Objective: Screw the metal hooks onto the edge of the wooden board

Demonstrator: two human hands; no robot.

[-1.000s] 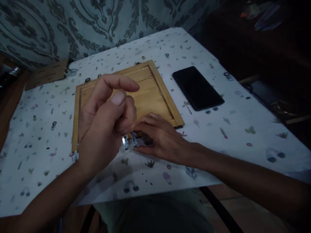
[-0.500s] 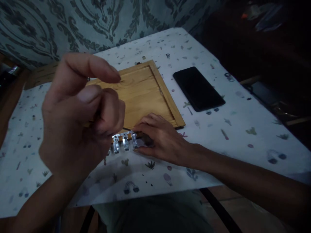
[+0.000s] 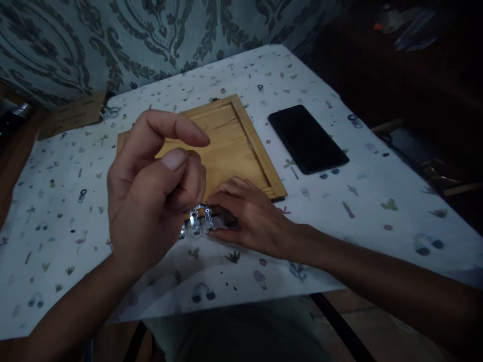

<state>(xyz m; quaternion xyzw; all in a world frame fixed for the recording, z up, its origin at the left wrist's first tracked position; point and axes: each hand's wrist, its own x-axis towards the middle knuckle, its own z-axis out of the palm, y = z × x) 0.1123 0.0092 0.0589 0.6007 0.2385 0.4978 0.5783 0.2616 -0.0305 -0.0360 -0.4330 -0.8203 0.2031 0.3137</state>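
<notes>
A wooden framed panel point(image 3: 222, 146) lies on the patterned tablecloth. Along its near edge runs a silvery metal hook rack point(image 3: 194, 222) with several hooks, and a screw head shows on the rightmost one. My right hand point(image 3: 251, 216) pinches the rack's right end between thumb and fingers, its wrist low over the cloth. My left hand point(image 3: 154, 186) is raised above the panel's left part, closer to the camera. Its index finger arches forward while thumb and other fingers close together. Whatever they may hold is hidden. The left hand also covers the rack's left end.
A black phone point(image 3: 307, 139) lies to the right of the panel. At the back left is a piece of brown cardboard point(image 3: 75, 114) beside a small clear bag or wire bundle point(image 3: 110, 112). Patterned fabric point(image 3: 151, 35) stands behind the table point(image 3: 377, 201).
My left hand has moved right and slightly away from the camera, uncovering the cardboard and the panel's far left corner. My right hand stays in place on the hook rack.
</notes>
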